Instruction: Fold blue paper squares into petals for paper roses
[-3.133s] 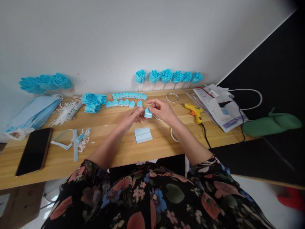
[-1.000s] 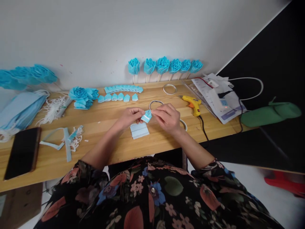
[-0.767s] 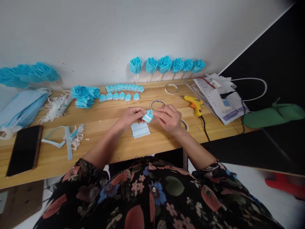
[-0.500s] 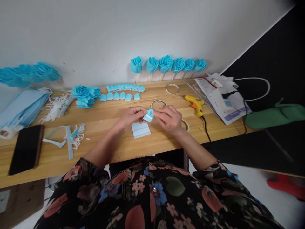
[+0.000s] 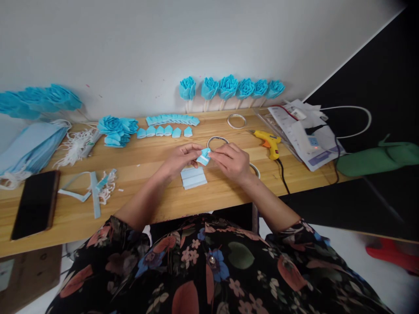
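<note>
A small folded piece of light blue mask fabric (image 5: pixel 204 158), with a white strip across it, is held just above the table. My left hand (image 5: pixel 183 159) pinches its left side between thumb and fingers. On its right edge, my right hand (image 5: pixel 233 160) grips it with thumb and fingertips. Below the hands a flat pale blue pleated fabric piece (image 5: pixel 194 178) lies on the wood. Behind them sits a row of small folded petals (image 5: pixel 159 131), with a longer overlapping petal row (image 5: pixel 172 120) further back. A roll of tape (image 5: pixel 218 140) is partly hidden by my right hand.
A yellow glue gun (image 5: pixel 269 142) with a black cord lies to the right. Blue fabric roses on sticks (image 5: pixel 228 87) lean against the wall. At left are a rose bunch (image 5: pixel 113 126), a mask stack (image 5: pixel 31 146), fabric strips (image 5: pixel 95 194) and a phone (image 5: pixel 36 205).
Both hands stay nearly in place, still holding the folded fabric. The piece has shifted up and left very slightly, and its fold sits a little differently.
</note>
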{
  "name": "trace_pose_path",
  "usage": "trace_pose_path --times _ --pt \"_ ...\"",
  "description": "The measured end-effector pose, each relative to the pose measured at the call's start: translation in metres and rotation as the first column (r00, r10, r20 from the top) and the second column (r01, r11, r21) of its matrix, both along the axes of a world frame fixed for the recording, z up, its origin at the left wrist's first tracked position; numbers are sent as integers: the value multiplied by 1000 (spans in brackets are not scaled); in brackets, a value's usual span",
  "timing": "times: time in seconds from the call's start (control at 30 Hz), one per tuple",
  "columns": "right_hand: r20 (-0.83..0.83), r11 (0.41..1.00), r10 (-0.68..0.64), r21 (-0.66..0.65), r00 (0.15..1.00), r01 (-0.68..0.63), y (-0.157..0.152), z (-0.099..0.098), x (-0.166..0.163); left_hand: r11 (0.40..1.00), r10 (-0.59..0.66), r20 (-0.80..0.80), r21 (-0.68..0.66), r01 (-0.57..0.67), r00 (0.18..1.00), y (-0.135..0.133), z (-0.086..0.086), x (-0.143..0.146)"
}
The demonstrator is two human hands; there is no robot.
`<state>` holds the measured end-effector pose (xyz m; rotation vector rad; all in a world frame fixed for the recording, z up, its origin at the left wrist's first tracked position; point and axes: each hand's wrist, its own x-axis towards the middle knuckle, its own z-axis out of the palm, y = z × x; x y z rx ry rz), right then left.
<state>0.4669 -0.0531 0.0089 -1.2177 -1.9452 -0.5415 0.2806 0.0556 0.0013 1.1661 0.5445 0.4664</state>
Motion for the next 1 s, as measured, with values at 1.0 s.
trace_pose_path --times 1.0 --pt "-871 726 -241 -455 429 -516 10 -6 -8 908 255 1 343 -240 967 -5 10 0"
